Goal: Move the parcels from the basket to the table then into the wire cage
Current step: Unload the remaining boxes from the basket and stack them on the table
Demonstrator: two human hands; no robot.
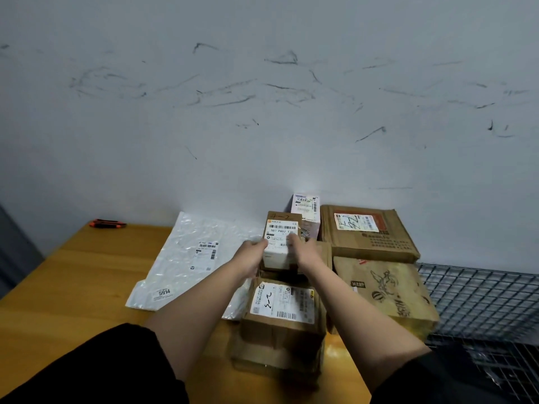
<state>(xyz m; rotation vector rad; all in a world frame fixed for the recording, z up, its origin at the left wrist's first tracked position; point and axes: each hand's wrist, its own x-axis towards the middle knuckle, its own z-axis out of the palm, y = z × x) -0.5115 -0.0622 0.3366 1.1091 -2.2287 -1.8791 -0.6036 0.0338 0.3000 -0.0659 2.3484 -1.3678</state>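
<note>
My left hand (254, 249) and right hand (300, 246) clamp the small brown cardboard parcel (280, 237) between them, above the wooden table (87, 275). Other parcels lie around my fingers; the wire cage (478, 290), off right, looks unfilled.

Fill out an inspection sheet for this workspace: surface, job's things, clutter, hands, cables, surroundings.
Surface: wooden table against a wall.
Job's things: small labelled box held up; cardboard parcels clustered on the table's right; white poly mailer lying flat; wire cage right of the table.
Clutter: orange-black utility knife at the far left corner.
Hands: left hand and right hand grip the small labelled box's sides.
Cables: nothing seen.
Surroundings: scuffed wall; basket not in view.
</note>
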